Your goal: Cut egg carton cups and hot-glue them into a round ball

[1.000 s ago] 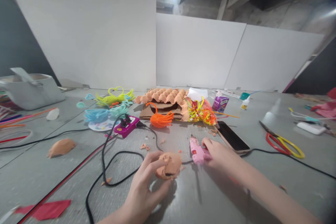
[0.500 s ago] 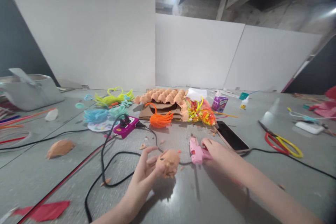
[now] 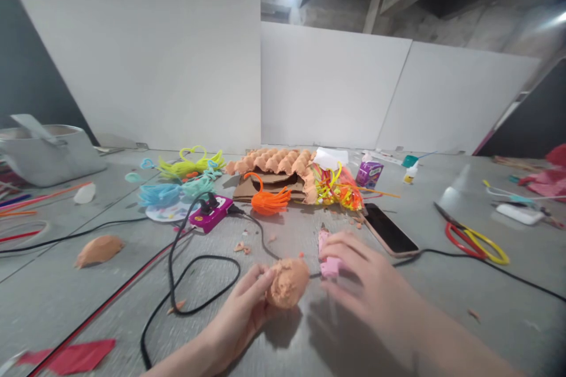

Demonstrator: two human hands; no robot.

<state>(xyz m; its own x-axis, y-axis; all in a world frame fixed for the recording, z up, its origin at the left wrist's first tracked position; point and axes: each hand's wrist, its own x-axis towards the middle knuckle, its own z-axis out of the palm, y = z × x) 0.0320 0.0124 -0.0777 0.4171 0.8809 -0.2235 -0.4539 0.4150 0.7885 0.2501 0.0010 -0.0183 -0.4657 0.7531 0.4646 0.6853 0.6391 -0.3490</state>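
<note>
Egg-carton lump, peach and rounded, sits low centre just above the surface, pinched at its left side by the left hand, fingers curled onto it, probably to present a face to the glue gun. Right hand lies over the pink gun just right of the lump, fingers closed around its body, forearm coming in from lower right. Black cord loops left; phone beyond the right hand.
</note>
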